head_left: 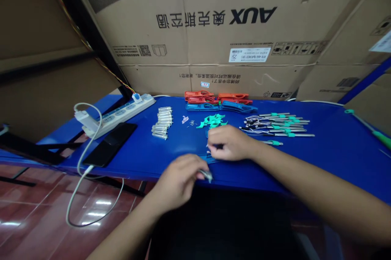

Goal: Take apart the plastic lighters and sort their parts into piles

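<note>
A silver piece (206, 175) is grasped in the grip of the left hand (180, 178), by the near edge of the tabletop (332, 158). The right hand's (228, 142) fingers are curled; whether anything is grasped cannot be told. A blue part (203, 157), partly hidden, is seen between the hands. Beyond, green bits (213, 121) are heaped, tubes (162, 123) are lined up leftward, rods (297, 134) rightward, and clips (201, 99) are ranged along the far edge.
</note>
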### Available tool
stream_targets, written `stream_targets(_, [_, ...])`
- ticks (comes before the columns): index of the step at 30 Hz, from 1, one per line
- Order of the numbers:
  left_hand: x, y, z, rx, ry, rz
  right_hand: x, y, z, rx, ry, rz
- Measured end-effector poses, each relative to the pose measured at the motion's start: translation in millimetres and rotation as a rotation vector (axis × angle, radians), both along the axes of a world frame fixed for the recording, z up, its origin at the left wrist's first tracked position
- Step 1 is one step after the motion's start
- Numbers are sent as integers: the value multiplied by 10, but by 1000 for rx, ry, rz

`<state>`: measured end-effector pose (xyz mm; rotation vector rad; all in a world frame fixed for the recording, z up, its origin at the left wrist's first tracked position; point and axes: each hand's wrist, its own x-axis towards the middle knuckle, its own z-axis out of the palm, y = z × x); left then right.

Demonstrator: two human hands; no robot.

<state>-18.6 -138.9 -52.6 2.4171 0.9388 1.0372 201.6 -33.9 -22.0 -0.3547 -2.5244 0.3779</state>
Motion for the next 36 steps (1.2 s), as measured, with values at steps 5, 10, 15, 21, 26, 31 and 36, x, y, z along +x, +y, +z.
stream_targets(5, [-397,75,27,14,39,258,-68,457,262,65,-276,-273])
stream_targets(10, [-974,312,23,36,253,496,-573,845,292,138,-450,-402])
stream_targets(15, [-1102,430,-37,-22,296,488,-989,994,174,143,-528,-455])
stream_targets(21, [-1024,479,43,122,346,594,-841,908,292,121,-505,-407])
stream_targets(26, [-601,238,138,-79,185,345,9,432,477,29,-471,-236])
stream_targets(31, [-161,157,96,-179,291,253,851,-324,204,14,-482,-368])
stream_targets(36, [-58,278,71,-118,339,176,1062,-694,-168,53,-394,-593])
